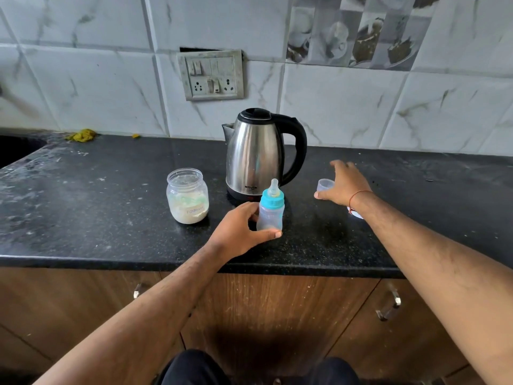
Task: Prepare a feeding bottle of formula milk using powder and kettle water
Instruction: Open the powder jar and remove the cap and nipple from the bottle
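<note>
While the left hand (238,232) is wrapped around the lower half of the feeding bottle (270,211), thumb in front and fingers curled behind, the right hand (342,184) is spread out with loose fingers right by the little clear cap (325,186). Looks like it's touching or just letting go of it, honestly can't tell which. The bottle stands upright on the black desk (83,218), blue collar and teat on, and it looks empty to me. Just left of it is the formula jar (187,195), lid off, powder roughly half full. Behind the bottle sits the steel kettle (256,154), lid shut, handle facing right.

So progress-wise I'd say this is barely started: the dust cap is off and that's about it. Still to do: unscrew the teat ring, pour the water, scoop in powder, close and shake.
</note>
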